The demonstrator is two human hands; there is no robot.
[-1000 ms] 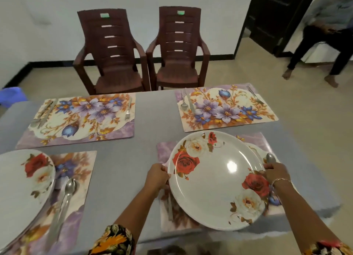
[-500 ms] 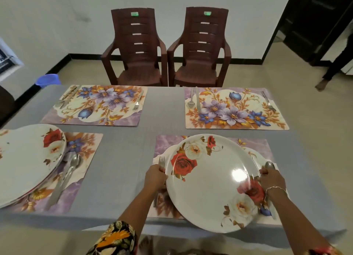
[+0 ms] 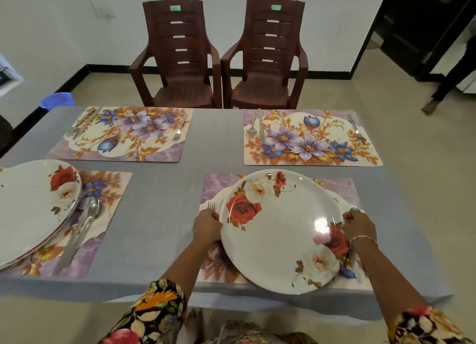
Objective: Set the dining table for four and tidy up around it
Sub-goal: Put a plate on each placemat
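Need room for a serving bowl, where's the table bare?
The grey strip of table between the placemats is bare. Both far mats, left and right, hold only edge cutlery. It's crowded near: the plate and the plate stack.

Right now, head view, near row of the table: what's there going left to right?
Stack of rose plates → spoon on the near-left placemat → fork → left hand → rose plate → right hand. Both hands grip the plate's rim.
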